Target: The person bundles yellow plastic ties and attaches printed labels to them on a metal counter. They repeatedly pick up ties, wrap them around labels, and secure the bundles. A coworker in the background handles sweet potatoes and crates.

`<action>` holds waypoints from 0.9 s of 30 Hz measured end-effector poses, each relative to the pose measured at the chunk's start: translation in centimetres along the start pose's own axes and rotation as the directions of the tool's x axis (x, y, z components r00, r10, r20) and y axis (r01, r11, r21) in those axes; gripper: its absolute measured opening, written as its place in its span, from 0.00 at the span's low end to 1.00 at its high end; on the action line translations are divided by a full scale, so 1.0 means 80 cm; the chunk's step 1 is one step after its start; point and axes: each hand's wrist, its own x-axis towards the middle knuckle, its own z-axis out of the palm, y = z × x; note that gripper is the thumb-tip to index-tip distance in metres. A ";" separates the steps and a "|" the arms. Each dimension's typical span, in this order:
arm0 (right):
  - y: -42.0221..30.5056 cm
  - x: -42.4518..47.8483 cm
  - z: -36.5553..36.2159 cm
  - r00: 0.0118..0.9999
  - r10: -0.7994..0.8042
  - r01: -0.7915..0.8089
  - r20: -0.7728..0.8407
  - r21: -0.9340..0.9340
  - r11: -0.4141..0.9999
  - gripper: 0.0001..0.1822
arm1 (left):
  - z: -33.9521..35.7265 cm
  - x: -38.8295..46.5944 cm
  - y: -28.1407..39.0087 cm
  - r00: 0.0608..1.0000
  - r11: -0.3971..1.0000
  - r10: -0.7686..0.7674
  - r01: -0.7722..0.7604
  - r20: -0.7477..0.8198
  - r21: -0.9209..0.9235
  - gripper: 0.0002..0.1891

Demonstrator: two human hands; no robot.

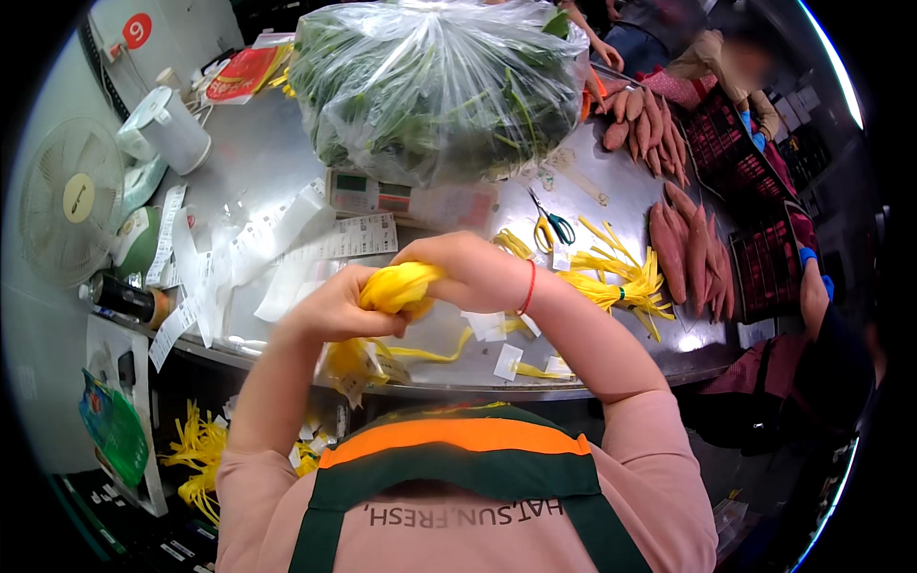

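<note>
Between my hands is a wadded bundle of yellow mesh-like material (400, 289), held above the near side of the metal table. My left hand (326, 304) closes around its left side. My right hand (469, 271) bends over its right end, with the fingertips partly hidden. Below them lie another yellow bunch (352, 363), partly wrapped, and loose yellow strips with white tags (508, 362). Beyond my hands, a large clear plastic bag of leafy greens (437, 100) rests on a weighing scale (412, 199).
Scissors (550, 223) and a tied bunch of yellow strips (620, 290) lie right of my hands. Sweet potatoes (691, 251) and dark crates (766, 265) sit farther right, near other people's gloved hands. Printed label strips (261, 240), a white kettle (170, 130) and a fan (75, 200) occupy the left.
</note>
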 end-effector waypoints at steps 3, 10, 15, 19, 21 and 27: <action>0.007 -0.003 0.006 0.966 0.236 -0.238 -0.109 -0.003 0.971 0.12 | 0.015 0.014 -0.022 0.930 0.975 0.057 -0.130 -0.362 -0.182 0.12; -0.001 -0.021 0.004 0.970 0.242 -0.235 -0.002 0.218 0.947 0.11 | 0.032 0.027 -0.042 0.758 0.806 0.492 -0.211 -0.428 0.553 0.13; 0.012 -0.028 0.033 0.929 0.014 0.021 -0.369 0.092 0.996 0.12 | 0.049 0.020 -0.045 0.825 0.889 0.427 -0.457 -0.369 0.008 0.09; 0.029 -0.021 0.077 0.822 -0.196 -0.036 -0.535 -0.391 0.920 0.13 | 0.062 0.032 -0.056 0.714 0.866 0.267 -0.473 -0.647 -0.165 0.12; 0.035 -0.023 0.083 0.847 -0.129 -0.135 -0.516 -0.443 0.886 0.10 | 0.063 0.035 -0.062 0.708 0.849 0.261 -0.492 -0.656 -0.193 0.11; 0.013 -0.024 0.050 0.947 0.080 -0.221 -0.311 -0.454 0.863 0.15 | 0.049 0.040 -0.080 0.661 0.834 0.219 -0.508 -0.717 -0.213 0.09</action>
